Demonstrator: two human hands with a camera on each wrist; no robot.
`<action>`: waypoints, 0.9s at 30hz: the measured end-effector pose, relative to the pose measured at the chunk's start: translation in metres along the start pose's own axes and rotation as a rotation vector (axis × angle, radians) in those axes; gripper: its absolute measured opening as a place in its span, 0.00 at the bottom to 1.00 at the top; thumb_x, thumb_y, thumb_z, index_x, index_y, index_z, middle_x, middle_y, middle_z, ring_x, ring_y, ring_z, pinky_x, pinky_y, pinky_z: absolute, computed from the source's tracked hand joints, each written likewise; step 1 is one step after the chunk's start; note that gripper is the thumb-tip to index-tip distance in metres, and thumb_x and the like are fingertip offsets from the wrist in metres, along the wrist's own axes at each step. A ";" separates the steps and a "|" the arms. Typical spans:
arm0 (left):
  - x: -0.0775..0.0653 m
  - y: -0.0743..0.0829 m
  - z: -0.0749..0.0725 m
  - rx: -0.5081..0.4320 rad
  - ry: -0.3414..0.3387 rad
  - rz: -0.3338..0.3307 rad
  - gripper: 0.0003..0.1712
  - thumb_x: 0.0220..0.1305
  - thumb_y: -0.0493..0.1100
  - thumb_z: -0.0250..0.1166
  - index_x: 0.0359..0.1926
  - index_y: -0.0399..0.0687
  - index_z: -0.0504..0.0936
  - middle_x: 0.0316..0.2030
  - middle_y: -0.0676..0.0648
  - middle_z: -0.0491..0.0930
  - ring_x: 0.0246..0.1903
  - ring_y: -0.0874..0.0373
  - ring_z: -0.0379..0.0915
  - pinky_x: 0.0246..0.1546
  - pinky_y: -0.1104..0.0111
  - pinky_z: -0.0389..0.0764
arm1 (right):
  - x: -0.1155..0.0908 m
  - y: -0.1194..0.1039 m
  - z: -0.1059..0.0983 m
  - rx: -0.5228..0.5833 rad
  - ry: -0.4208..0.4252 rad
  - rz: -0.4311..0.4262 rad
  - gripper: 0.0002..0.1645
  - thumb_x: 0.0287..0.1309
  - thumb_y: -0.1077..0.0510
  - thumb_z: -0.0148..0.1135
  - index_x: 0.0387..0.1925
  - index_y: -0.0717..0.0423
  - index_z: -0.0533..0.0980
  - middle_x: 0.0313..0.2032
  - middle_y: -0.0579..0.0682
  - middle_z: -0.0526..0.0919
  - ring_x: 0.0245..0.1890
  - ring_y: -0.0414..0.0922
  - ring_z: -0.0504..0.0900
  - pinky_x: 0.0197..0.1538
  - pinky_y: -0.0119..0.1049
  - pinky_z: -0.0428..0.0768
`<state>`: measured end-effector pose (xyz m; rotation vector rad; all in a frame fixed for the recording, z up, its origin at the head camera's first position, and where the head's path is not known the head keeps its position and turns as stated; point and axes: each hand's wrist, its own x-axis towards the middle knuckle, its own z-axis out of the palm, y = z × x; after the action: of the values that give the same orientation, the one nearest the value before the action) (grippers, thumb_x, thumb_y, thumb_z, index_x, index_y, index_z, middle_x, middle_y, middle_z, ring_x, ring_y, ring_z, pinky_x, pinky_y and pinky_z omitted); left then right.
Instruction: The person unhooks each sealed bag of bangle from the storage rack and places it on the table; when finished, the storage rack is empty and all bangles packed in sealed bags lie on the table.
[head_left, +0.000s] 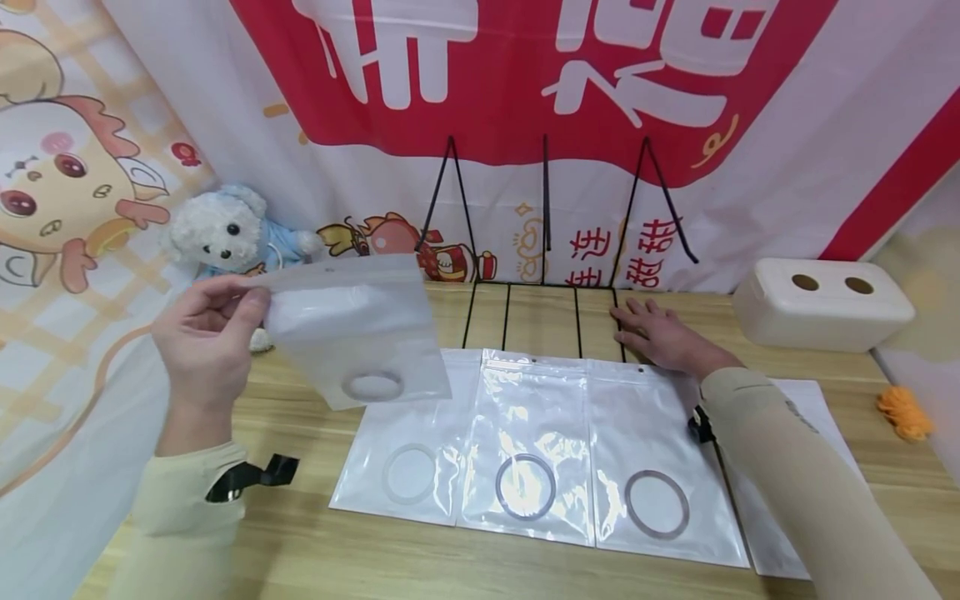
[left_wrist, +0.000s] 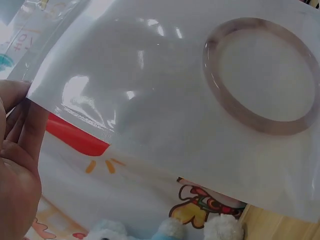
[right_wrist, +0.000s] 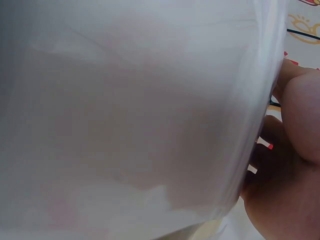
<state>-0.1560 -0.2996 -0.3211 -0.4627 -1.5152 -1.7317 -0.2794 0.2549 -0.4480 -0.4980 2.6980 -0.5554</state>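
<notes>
My left hand (head_left: 210, 333) pinches the top corner of a clear zip bag (head_left: 375, 321), held up tilted over the table. Inside it is a purplish-grey bangle (left_wrist: 212, 65), near the bag's lower end. My right hand (head_left: 667, 333) rests with fingers loosely spread on the right side of a black wire rack (head_left: 579, 325). Three bagged bangles lie side by side in front of the rack: a pale one (head_left: 386, 475), a greyish one (head_left: 553, 487) and a mauve one (head_left: 630, 500). Another bag (head_left: 806, 404) lies partly hidden under my right forearm; a white bag fills most of the right wrist view.
A white box with two round holes (head_left: 821, 312) stands at the back right, with an orange yarn-like bundle (head_left: 905, 412) before it. A white teddy bear in blue (head_left: 232, 233) sits at the back left. A printed red-and-white cloth (head_left: 510, 125) hangs behind the rack.
</notes>
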 end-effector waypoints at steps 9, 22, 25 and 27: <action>0.000 0.011 -0.031 0.081 0.100 0.004 0.05 0.61 0.19 0.69 0.38 0.17 0.86 0.30 0.45 0.92 0.27 0.61 0.88 0.33 0.77 0.87 | -0.001 -0.001 0.000 -0.005 0.001 0.003 0.40 0.86 0.41 0.46 0.87 0.53 0.53 0.86 0.68 0.40 0.84 0.75 0.33 0.83 0.72 0.32; -0.007 0.028 -0.088 0.243 0.119 -0.016 0.03 0.65 0.22 0.70 0.38 0.21 0.87 0.29 0.51 0.90 0.29 0.65 0.86 0.36 0.82 0.86 | 0.000 -0.001 0.001 -0.003 -0.002 0.004 0.39 0.86 0.41 0.45 0.87 0.52 0.53 0.86 0.68 0.39 0.84 0.75 0.32 0.83 0.72 0.31; -0.008 0.032 -0.104 0.397 0.090 -0.034 0.04 0.67 0.22 0.67 0.39 0.26 0.88 0.30 0.57 0.89 0.28 0.70 0.84 0.36 0.84 0.84 | 0.001 0.000 0.001 -0.004 -0.006 0.010 0.39 0.86 0.41 0.45 0.87 0.52 0.53 0.86 0.68 0.39 0.84 0.75 0.32 0.83 0.72 0.31; -0.009 0.035 -0.111 0.565 0.078 -0.071 0.08 0.69 0.24 0.66 0.39 0.35 0.89 0.31 0.63 0.88 0.28 0.74 0.83 0.37 0.86 0.83 | 0.001 0.001 0.000 -0.003 -0.007 0.012 0.40 0.86 0.41 0.45 0.87 0.52 0.52 0.86 0.68 0.39 0.84 0.75 0.32 0.83 0.72 0.31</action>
<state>-0.1007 -0.4019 -0.3284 -0.0491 -1.8843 -1.2713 -0.2806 0.2547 -0.4488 -0.4833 2.6935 -0.5458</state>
